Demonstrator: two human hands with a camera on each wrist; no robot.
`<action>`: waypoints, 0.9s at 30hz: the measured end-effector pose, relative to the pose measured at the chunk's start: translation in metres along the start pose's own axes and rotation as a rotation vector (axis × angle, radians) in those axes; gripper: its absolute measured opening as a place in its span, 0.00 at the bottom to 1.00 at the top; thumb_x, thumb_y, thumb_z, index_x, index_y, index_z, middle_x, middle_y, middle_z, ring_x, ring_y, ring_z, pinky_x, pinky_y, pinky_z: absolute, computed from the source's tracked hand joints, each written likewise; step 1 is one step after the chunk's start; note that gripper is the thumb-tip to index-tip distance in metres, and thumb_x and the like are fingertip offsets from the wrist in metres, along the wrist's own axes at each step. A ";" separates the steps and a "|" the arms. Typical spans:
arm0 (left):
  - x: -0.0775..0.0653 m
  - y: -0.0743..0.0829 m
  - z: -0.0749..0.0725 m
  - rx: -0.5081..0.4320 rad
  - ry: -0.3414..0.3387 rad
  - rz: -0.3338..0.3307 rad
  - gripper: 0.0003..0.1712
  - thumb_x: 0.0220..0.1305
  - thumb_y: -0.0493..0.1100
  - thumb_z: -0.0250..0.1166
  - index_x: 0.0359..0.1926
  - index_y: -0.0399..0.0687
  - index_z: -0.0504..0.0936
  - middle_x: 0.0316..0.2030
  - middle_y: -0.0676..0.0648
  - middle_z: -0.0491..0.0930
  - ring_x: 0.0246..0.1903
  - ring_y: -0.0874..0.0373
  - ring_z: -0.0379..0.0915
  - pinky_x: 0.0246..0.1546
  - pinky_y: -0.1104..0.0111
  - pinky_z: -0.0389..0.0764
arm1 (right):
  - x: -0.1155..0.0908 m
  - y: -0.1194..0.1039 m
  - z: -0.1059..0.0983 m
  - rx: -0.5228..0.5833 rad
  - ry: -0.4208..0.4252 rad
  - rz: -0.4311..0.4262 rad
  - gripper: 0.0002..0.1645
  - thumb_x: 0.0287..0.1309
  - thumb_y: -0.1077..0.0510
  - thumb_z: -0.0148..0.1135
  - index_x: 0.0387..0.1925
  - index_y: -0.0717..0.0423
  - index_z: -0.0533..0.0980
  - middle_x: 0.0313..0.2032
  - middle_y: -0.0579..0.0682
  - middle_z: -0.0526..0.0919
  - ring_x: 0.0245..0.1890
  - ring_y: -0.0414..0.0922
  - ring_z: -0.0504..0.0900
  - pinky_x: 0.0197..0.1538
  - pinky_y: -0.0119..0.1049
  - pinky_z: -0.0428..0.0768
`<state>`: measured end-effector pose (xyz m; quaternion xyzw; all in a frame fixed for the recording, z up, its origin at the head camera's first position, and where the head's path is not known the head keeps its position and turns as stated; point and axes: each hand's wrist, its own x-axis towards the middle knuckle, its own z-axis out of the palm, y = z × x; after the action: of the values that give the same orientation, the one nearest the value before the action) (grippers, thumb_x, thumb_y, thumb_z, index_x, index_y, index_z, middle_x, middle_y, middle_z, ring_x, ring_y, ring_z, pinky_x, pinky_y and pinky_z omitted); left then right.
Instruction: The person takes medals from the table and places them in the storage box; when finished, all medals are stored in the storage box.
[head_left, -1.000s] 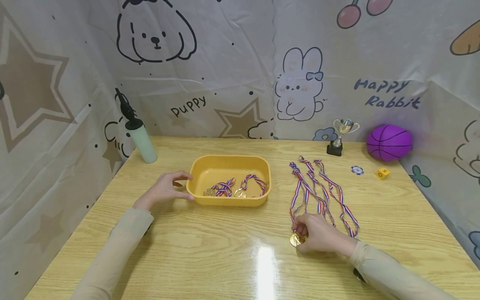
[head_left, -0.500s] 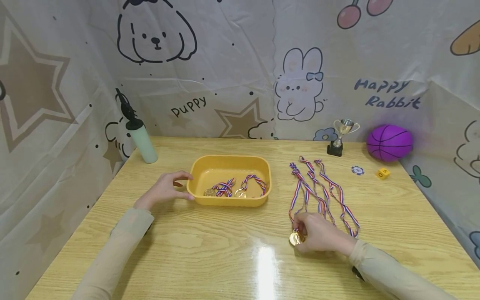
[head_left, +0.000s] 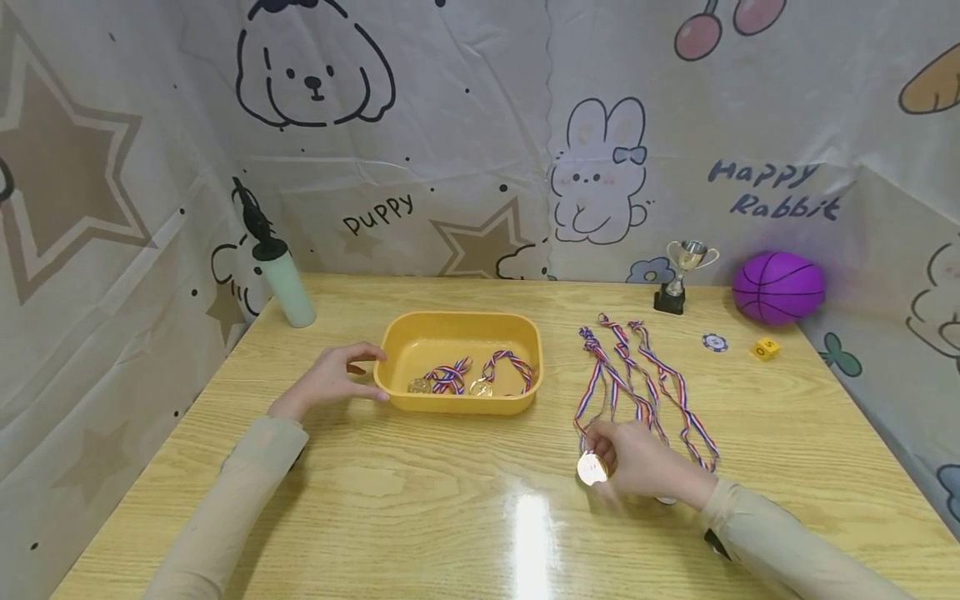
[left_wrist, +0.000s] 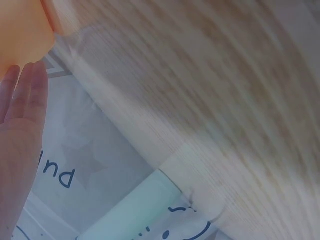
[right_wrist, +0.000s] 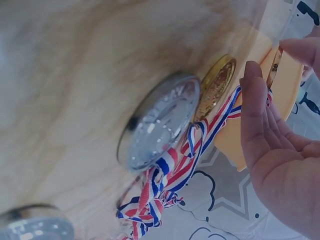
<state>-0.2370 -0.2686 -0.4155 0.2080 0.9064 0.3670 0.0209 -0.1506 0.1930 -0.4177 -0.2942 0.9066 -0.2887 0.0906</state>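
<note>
My right hand (head_left: 645,458) holds a gold medal (head_left: 592,469) by its edge, just above the table. In the right wrist view this medal (right_wrist: 274,67) is seen edge-on between thumb and fingers. Its red, white and blue ribbon (head_left: 588,400) trails away toward the back. Under and beside the hand lie another gold medal (right_wrist: 217,85) and two silver medals (right_wrist: 162,122), largely hidden in the head view. My left hand (head_left: 333,379) touches the left end of a yellow bin (head_left: 461,404), fingers extended. Inside the bin are two gold medals (head_left: 482,387) with bunched ribbons.
More striped ribbons (head_left: 678,392) stretch across the table's right half. Behind them stand a small trophy (head_left: 678,275) and a purple ball (head_left: 780,287), with a poker chip (head_left: 715,342) and yellow die (head_left: 766,348) nearby. A pale green pump (head_left: 285,283) leans at the back left.
My right hand has lifted the gold medal slightly and tilted it, so its face now shines white. A silver edge shows below the hand. The left hand and the bin keep their place.
</note>
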 end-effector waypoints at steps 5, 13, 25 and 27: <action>0.000 0.002 0.000 -0.008 -0.003 -0.012 0.36 0.41 0.51 0.80 0.52 0.43 0.78 0.54 0.43 0.78 0.59 0.42 0.71 0.53 0.52 0.80 | -0.001 -0.001 0.000 0.013 -0.024 -0.011 0.22 0.32 0.64 0.73 0.34 0.56 0.75 0.27 0.42 0.79 0.25 0.31 0.76 0.29 0.24 0.79; -0.001 0.001 0.000 -0.012 -0.005 -0.013 0.36 0.42 0.50 0.80 0.52 0.42 0.78 0.54 0.43 0.78 0.59 0.42 0.71 0.53 0.51 0.80 | 0.000 0.001 0.002 0.020 -0.034 -0.024 0.21 0.33 0.63 0.72 0.36 0.59 0.78 0.26 0.42 0.81 0.24 0.30 0.77 0.28 0.24 0.79; 0.001 -0.001 0.000 -0.008 -0.002 -0.008 0.35 0.43 0.50 0.79 0.52 0.42 0.78 0.54 0.42 0.78 0.59 0.41 0.71 0.53 0.51 0.80 | 0.000 0.003 0.005 0.017 -0.036 -0.047 0.19 0.34 0.63 0.72 0.34 0.58 0.78 0.25 0.40 0.81 0.23 0.29 0.76 0.27 0.23 0.80; 0.001 -0.001 0.001 -0.008 -0.001 -0.006 0.35 0.43 0.50 0.79 0.52 0.42 0.78 0.54 0.42 0.79 0.59 0.41 0.71 0.53 0.51 0.80 | 0.000 0.003 0.005 0.017 -0.037 -0.049 0.18 0.34 0.63 0.72 0.34 0.57 0.78 0.25 0.40 0.81 0.23 0.29 0.76 0.27 0.24 0.80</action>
<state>-0.2379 -0.2689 -0.4168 0.2055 0.9055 0.3705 0.0233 -0.1505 0.1927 -0.4237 -0.3210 0.8947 -0.2932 0.1026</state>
